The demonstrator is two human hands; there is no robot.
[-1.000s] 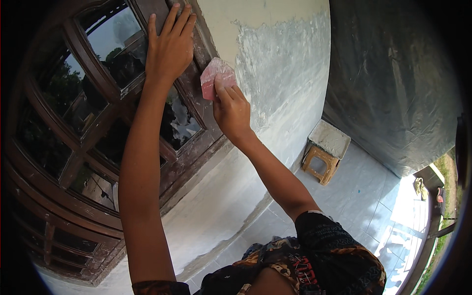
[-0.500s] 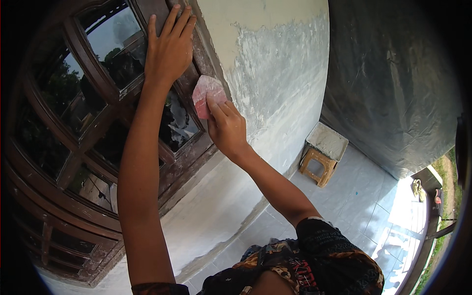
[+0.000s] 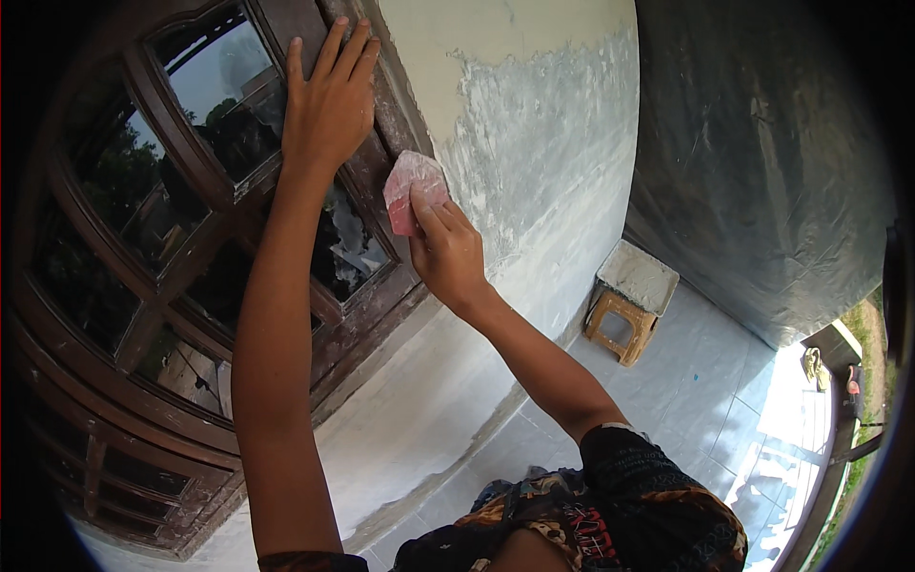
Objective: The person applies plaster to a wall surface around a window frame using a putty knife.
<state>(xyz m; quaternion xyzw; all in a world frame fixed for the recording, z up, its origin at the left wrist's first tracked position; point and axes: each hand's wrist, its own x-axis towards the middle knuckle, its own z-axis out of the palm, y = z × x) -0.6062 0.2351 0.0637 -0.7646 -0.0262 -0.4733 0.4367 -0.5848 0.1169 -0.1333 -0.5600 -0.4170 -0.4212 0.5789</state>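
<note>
**Pink scraper [image 3: 408, 172] at the window frame's [image 3: 386, 296] edge**

Right hand [image 3: 448, 253] pinches it over the right edge, by the wall [image 3: 543, 143]; left hand [image 3: 329, 110] lies open higher up — likely a smoothing step; the next stroke calls for even pressure.

The person wears a black short-sleeved shirt [image 3: 667, 505] patterned in orange and brown, with bold red lettering [image 3: 591, 532] on the front. Small, pale print [image 3: 624, 472] runs across the loose right sleeve [image 3: 610, 446]. The left sleeve [image 3: 310, 562] shows its dark hem. The left hand [image 3: 329, 114] and right hand [image 3: 450, 253] are bare, as are both forearms [image 3: 276, 381].
</note>
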